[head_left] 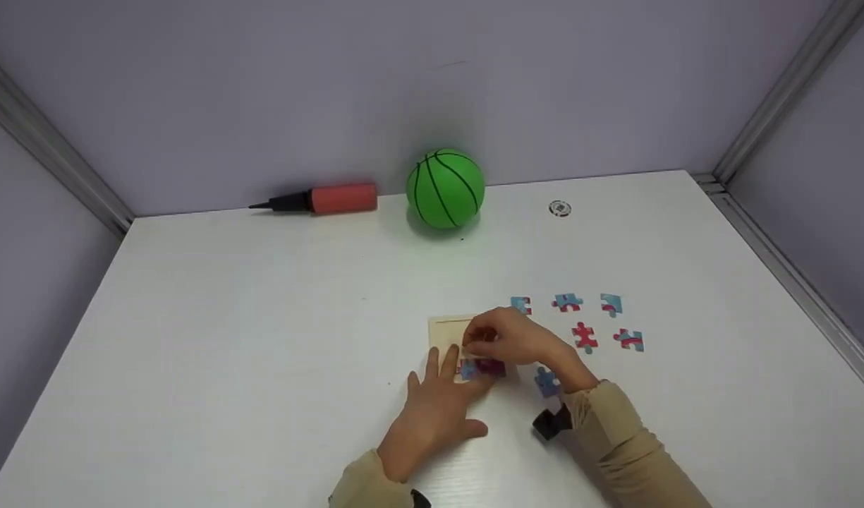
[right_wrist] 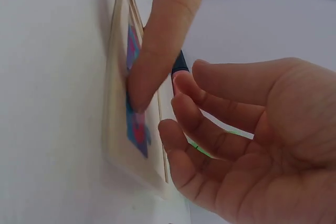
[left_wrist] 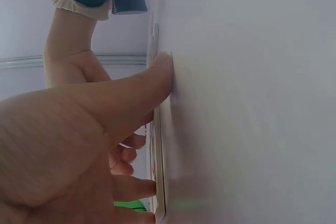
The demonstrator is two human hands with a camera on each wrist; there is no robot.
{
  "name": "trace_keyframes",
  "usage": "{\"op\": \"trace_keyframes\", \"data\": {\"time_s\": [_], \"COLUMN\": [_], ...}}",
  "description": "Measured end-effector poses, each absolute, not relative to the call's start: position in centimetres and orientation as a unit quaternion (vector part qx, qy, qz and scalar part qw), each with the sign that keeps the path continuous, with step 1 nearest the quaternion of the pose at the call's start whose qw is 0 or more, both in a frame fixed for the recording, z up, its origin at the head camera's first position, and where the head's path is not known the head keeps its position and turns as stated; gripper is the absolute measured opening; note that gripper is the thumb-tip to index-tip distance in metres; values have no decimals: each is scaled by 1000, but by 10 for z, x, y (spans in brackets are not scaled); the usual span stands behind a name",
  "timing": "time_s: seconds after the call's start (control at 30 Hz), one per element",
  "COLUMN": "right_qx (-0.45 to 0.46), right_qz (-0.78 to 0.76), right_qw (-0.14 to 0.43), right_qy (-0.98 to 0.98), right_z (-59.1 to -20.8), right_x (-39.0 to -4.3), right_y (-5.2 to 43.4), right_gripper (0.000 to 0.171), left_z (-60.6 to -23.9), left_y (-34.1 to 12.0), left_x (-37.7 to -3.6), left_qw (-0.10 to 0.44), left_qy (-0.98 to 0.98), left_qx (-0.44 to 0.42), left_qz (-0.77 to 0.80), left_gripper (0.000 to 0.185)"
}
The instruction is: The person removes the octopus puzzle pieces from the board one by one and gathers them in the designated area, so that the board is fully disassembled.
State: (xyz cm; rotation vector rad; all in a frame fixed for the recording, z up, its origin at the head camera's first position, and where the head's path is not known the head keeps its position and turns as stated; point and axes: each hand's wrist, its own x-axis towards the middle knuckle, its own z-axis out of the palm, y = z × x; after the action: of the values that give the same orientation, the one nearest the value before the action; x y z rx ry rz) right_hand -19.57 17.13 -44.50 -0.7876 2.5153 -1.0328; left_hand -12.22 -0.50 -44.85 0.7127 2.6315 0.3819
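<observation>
Left hand: the left hand [head_left: 435,406] lies flat with straight fingers pressing the wooden puzzle tray [head_left: 451,331] onto the bench [head_left: 262,339].
Right hand: the right hand [head_left: 509,339] hovers over the tray, fingers curled; whether it pinches a piece, I cannot tell.
Placed pieces: blue and red placed pieces [right_wrist: 135,124] sit in the tray under the left fingertips.
Loose pieces: the loose pieces [head_left: 585,336] lie just beyond the right hand.
Doing it well: likely best to keep the tray pinned, align tabs first, then press down evenly.
</observation>
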Motion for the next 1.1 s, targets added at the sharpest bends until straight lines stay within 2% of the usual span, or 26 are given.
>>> {"op": "trace_keyframes", "data": {"time_s": [0.33,1.1], "right_qx": [-251,-273], "right_qz": [-325,-326], "right_qw": [184,177], "right_qy": [893,887], "right_z": [-451,-454], "right_x": [-193,-191], "right_y": [168,166], "right_gripper": [14,12], "left_z": [-450,-450], "left_y": [-2,-2], "left_x": [-124,-123], "left_qw": [196,207], "left_qy": [940,938], "left_qx": [247,241], "left_qz": [127,138], "left_gripper": [66,63]}}
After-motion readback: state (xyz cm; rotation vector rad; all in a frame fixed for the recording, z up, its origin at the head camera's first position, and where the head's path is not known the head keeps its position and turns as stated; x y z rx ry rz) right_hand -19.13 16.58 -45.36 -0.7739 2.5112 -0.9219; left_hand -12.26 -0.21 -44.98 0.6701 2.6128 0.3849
